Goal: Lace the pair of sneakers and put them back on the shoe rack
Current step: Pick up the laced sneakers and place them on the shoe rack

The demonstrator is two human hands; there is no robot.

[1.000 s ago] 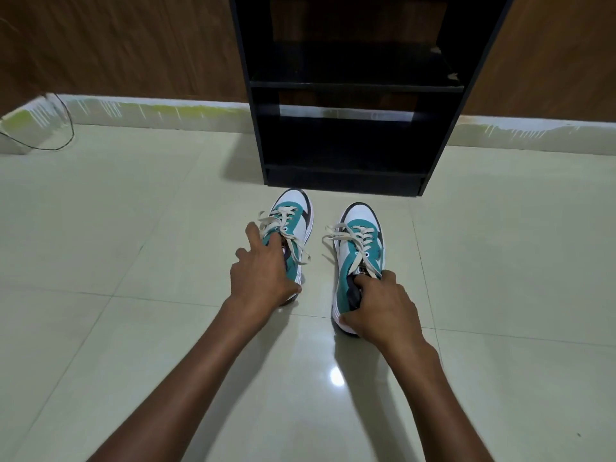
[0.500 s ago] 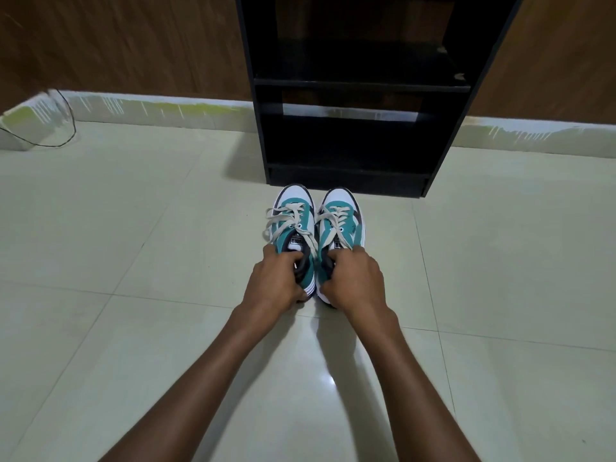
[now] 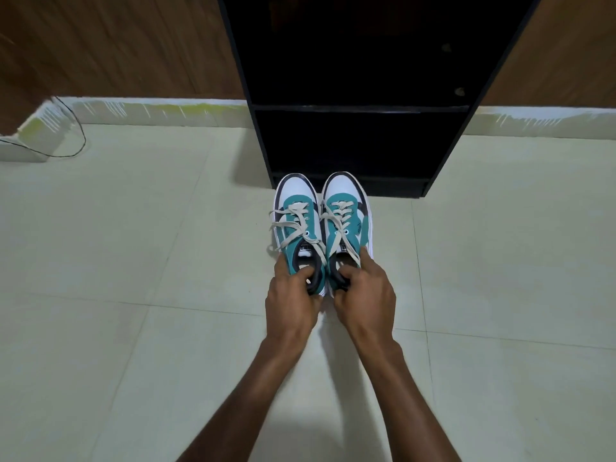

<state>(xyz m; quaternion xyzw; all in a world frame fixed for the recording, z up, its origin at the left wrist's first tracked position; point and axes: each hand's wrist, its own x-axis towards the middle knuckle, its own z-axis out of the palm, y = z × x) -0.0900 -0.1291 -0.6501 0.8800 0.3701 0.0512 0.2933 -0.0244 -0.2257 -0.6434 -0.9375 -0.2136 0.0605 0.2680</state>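
Two teal and white sneakers with cream laces sit side by side, toes pointing at the black shoe rack (image 3: 360,141). My left hand (image 3: 293,298) grips the heel collar of the left sneaker (image 3: 296,211), thumb inside the opening. The heel collar of the right sneaker (image 3: 346,208) is gripped the same way by my right hand (image 3: 365,291). Both shoes are laced, with loose lace ends trailing over their sides. Their toes reach the rack's bottom edge. Whether the soles touch the floor I cannot tell.
The rack stands against a wooden wall with a pale skirting (image 3: 150,110). Its lower shelf (image 3: 360,110) is dark and I see nothing on it. A thin black cable (image 3: 78,135) loops on the tiled floor (image 3: 133,295) at the far left.
One second ago the sneakers stood apart; both hands have brought them together and moved them forward to the rack's foot. The camera has come closer to the rack.
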